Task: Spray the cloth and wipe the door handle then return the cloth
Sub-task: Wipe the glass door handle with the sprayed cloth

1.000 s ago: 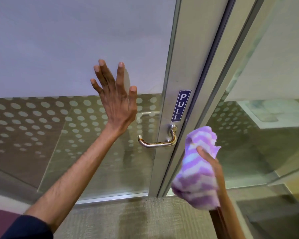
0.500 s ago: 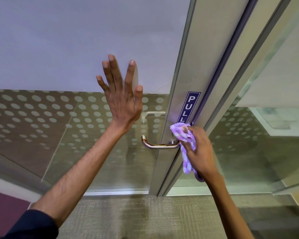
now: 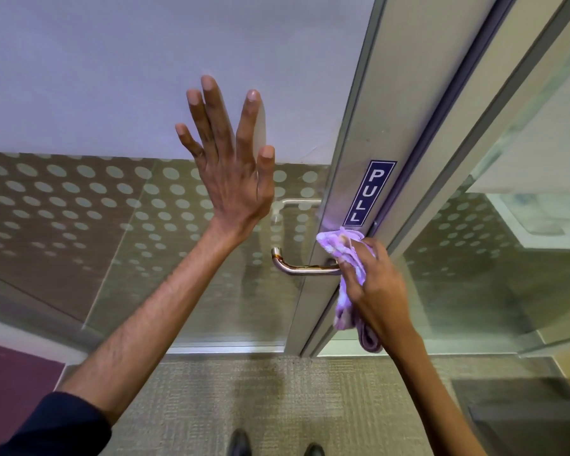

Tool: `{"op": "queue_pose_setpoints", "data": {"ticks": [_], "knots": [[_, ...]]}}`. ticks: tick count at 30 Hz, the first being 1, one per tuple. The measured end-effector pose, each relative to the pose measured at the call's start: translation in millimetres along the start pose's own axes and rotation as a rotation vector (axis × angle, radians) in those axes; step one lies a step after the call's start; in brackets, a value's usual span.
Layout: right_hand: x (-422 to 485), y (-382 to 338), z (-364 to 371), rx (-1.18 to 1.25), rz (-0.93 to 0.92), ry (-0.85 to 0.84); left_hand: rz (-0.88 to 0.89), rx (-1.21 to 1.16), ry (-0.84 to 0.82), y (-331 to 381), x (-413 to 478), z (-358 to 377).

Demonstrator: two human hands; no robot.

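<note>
A silver lever door handle (image 3: 301, 266) sticks out leftward from the metal door frame (image 3: 352, 166). My right hand (image 3: 377, 291) grips a purple-and-white striped cloth (image 3: 349, 258) and presses it against the handle's base, where the lever meets the frame. The cloth's loose end hangs below my palm. My left hand (image 3: 231, 166) lies flat on the glass door (image 3: 112, 93) above and left of the handle, fingers spread, holding nothing. No spray bottle is in view.
A blue PULL sign (image 3: 369, 192) is stuck on the frame just above the cloth. The glass has a frosted upper band and a dotted lower band. A second glass panel (image 3: 507, 258) stands to the right. Carpet (image 3: 277, 396) and my shoe tips (image 3: 241, 442) lie below.
My right hand brought the cloth up from the lower right onto the base of the handle and now holds it there. My left hand stayed flat on the glass.
</note>
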State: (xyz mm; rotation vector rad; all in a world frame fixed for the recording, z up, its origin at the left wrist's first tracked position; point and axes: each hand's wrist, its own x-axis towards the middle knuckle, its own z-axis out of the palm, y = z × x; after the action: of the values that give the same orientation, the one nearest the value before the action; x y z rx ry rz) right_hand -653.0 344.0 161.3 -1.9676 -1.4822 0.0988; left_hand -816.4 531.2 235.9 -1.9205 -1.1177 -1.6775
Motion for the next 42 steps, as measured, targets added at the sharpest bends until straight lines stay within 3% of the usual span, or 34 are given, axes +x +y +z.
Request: {"op": "queue_pose_setpoints", "data": {"ticks": [10, 16, 22, 33, 42], "knots": [[-10, -26, 14, -0.177, 0.062, 0.061, 0.000, 0.011, 0.025, -2, 0, 4], [-21, -61, 32, -0.092, 0.114, 0.135, 0.005, 0.010, 0.013, -2, 0, 4], [-21, -92, 49, -0.182, 0.092, 0.195, 0.009, -0.009, -0.008, -1, 0, 1], [-14, -121, 72, -0.092, 0.281, 0.068, 0.009, -0.033, -0.043, -2, 0, -1], [-13, -143, 88, -0.066, 0.171, -0.015, 0.003, -0.036, -0.049, 0, 0, -4]]}}
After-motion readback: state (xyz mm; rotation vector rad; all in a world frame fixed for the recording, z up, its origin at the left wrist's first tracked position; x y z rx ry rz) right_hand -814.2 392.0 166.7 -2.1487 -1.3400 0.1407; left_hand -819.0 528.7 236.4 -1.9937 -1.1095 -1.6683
